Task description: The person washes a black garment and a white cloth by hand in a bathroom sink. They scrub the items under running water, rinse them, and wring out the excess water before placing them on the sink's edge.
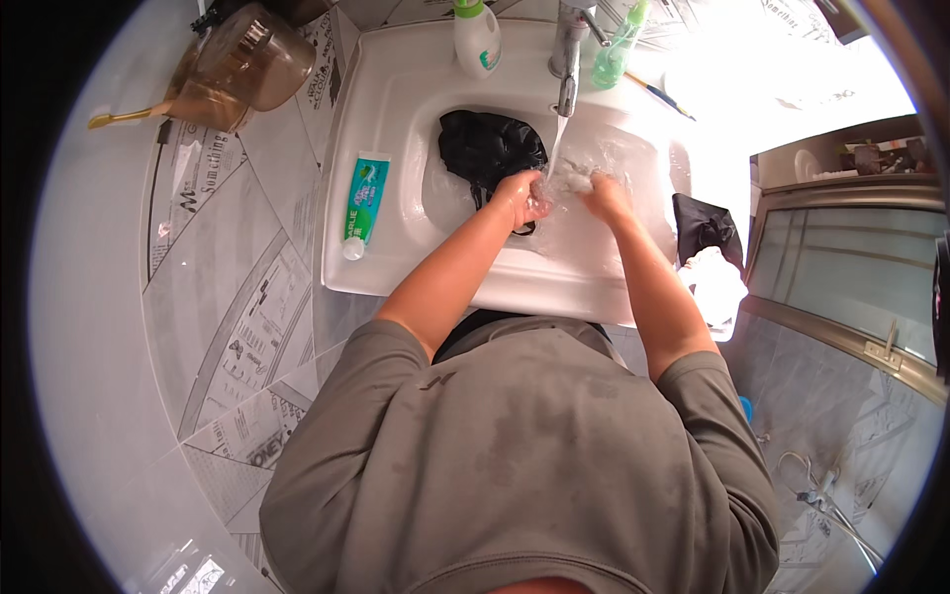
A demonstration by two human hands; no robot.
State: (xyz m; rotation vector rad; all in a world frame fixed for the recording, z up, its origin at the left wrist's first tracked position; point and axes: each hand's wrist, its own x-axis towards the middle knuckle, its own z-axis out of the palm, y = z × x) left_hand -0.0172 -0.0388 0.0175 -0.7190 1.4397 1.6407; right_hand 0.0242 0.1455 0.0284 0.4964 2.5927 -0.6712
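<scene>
Left hand (524, 196) is resting half-curled against the black cloth (490, 142), which is lying toward the sink's (396, 139) far left corner; whether it is gripping, I cannot tell. Right hand (606, 195), fingers partly bent, is sitting among splashes; its hold is unclear. Water (559, 137) is running between them from the far-edge tap (567, 59).

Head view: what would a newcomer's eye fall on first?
Probably the black cloth in the left half of the white sink. Next, water running from the tap at the back, the left hand and right hand near it. A blue-green tube lies on the sink's left rim.
</scene>
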